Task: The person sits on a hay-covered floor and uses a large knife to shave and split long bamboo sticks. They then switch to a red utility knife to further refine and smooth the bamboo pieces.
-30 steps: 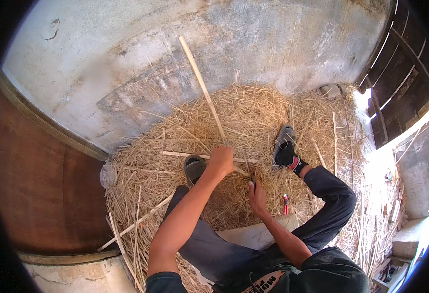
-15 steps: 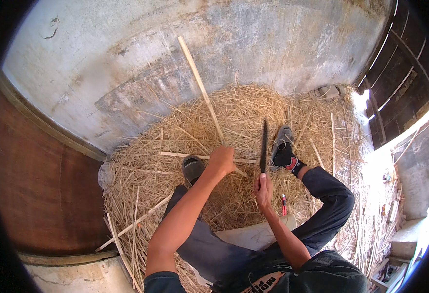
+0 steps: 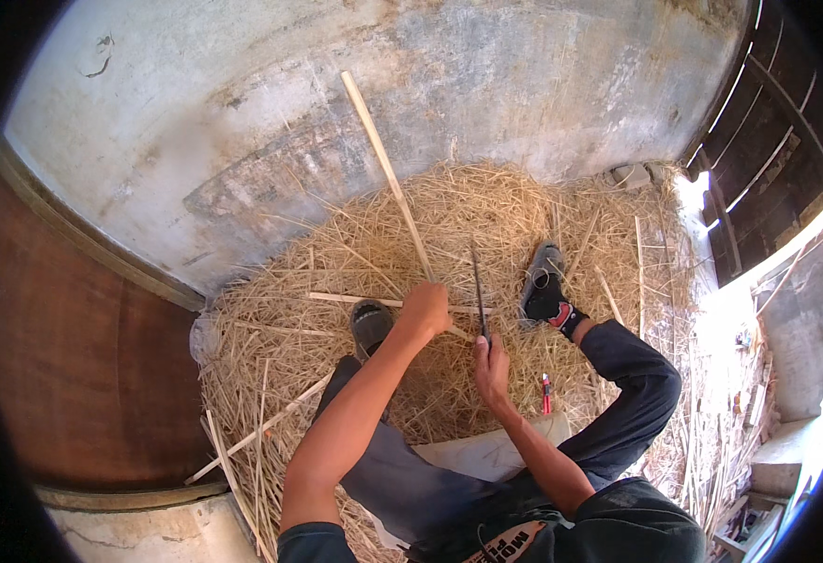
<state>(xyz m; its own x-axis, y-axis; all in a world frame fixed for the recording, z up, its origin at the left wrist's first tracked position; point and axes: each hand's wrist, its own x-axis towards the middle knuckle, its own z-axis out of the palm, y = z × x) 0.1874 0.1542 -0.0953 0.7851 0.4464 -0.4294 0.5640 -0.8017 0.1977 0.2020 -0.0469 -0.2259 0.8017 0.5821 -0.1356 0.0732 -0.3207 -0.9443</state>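
My left hand [image 3: 426, 309] is closed around a long pale strip of bamboo or wood [image 3: 379, 153] near its lower end. The strip slants away up and to the left, and a short stub sticks out below my fist. In my right hand [image 3: 491, 371] is the handle of a long, dark, narrow blade [image 3: 478, 286], which points away from me. Seen nearly edge-on, the blade has its lower part close to the stub; whether they touch I cannot tell. Another pale strip [image 3: 341, 297] lies crosswise on the shavings behind my left hand.
Straw-like shavings [image 3: 486, 202] cover the floor between my feet and the stained wall [image 3: 561, 94]. By my right thigh is a small red cutter [image 3: 546, 394]. Loose strips [image 3: 261, 427] lie at the left, near a brown panel [image 3: 92, 366]. A pale seat edge [image 3: 486, 454] shows beneath me.
My right hand has moved left toward my left hand, and the blade has turned from broadside to nearly edge-on. The left hand and its strip have stayed almost still.
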